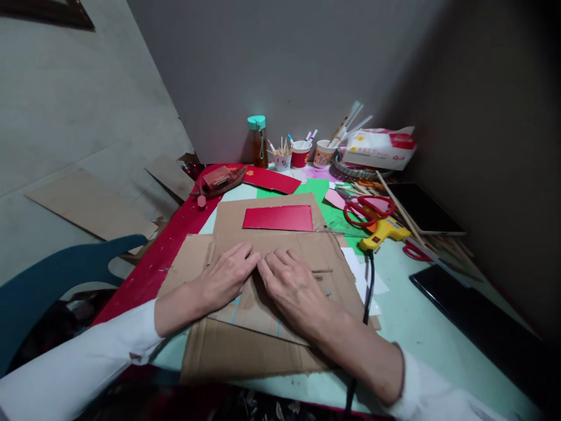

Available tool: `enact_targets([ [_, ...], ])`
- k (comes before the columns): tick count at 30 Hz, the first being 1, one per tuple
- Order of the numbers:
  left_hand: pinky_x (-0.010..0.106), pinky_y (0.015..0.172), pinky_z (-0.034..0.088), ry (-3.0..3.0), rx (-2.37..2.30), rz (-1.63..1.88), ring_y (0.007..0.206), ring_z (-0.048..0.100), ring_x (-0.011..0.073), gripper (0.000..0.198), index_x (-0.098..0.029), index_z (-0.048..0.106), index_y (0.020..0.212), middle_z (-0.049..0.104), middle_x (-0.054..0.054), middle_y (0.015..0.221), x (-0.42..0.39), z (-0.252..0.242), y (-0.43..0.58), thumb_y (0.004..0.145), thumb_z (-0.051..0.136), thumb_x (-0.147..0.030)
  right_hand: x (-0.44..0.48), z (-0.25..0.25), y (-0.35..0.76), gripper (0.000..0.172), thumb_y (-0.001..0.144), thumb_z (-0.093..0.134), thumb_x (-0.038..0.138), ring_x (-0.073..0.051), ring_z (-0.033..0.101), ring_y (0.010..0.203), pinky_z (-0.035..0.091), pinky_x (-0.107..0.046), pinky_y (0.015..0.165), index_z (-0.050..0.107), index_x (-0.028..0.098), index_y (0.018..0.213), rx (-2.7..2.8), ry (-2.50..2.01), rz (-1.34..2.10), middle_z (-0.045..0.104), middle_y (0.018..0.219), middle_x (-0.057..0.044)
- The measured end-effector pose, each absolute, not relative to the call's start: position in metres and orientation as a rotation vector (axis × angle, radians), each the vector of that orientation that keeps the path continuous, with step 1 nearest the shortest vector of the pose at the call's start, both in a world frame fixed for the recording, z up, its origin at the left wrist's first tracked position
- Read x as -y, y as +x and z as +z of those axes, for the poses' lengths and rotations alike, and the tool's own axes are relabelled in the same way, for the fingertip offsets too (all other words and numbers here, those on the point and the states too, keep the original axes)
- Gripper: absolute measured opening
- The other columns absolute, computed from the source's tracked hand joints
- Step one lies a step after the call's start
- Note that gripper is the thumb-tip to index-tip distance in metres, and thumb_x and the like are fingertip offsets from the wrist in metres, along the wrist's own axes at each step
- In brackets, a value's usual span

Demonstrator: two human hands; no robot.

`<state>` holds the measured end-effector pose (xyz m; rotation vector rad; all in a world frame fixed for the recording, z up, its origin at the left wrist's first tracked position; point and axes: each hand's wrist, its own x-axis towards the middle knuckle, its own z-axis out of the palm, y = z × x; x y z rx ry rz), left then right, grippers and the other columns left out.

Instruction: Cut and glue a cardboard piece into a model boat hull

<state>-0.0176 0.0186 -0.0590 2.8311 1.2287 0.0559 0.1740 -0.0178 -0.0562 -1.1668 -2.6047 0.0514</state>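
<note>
your pale green table (pixel 412 318) sits in a grey-walled corner, its far edge crowded with cups, a bottle (pixel 258 141) and red scissors (pixel 366 210). the near right stretch lies open. your left hand (pixel 225 275) and right hand (pixel 294 286) press flat, fingers spread, gripping nothing, on the creased brown cardboard (pixel 263 292) at the near edge, perhaps two layers.

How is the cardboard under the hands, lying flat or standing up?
Lying flat. The cardboard is spread on the table, and the left hand and right hand press palm-down on it.
</note>
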Motion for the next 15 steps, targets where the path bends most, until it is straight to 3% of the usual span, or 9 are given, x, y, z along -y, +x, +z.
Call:
enact_targets([
  [6,0.037,0.066,0.045,2.781,-1.303,0.055,0.077,0.056,0.0253,0.027,-0.02,0.055,0.09,0.059,0.008,0.088,-0.017,-0.05,-0.015,0.078,0.042,0.001,0.003,-0.059,0.188,0.022,0.091,0.052,0.003,-0.024,0.063,0.08,0.048,-0.033,0.072,0.065,0.013,0.106,2.493,-1.177,0.171,0.07,0.093,-0.011],
  [9,0.037,0.066,0.044,2.734,-1.349,0.195,0.072,0.056,0.024,0.018,-0.021,0.054,0.088,0.06,0.008,0.088,-0.013,-0.038,-0.022,0.088,0.04,-0.009,-0.002,-0.046,0.214,0.023,0.092,0.061,0.013,-0.026,0.065,0.101,0.051,-0.037,0.087,0.063,0.015,0.115,2.29,-1.214,0.185,0.071,0.111,-0.012],
  [12,0.036,0.07,0.046,2.624,-1.434,0.443,0.076,0.059,0.0234,0.019,-0.021,0.052,0.088,0.062,0.007,0.088,-0.005,-0.024,-0.026,0.096,0.035,-0.018,0.003,-0.027,0.242,0.038,0.097,0.057,0.026,-0.028,0.055,0.125,0.043,-0.047,0.106,0.052,0.015,0.134,1.957,-1.28,0.169,0.059,0.137,-0.016],
  [15,0.038,0.075,0.049,2.456,-1.51,0.686,0.084,0.063,0.0256,0.016,-0.021,0.052,0.1,0.066,0.009,0.091,0.005,-0.016,-0.024,0.096,0.038,-0.024,0.014,-0.014,0.255,0.037,0.099,0.054,0.041,-0.028,0.064,0.114,0.052,-0.045,0.097,0.055,0.019,0.129,1.699,-1.332,0.263,0.064,0.13,-0.014],
])
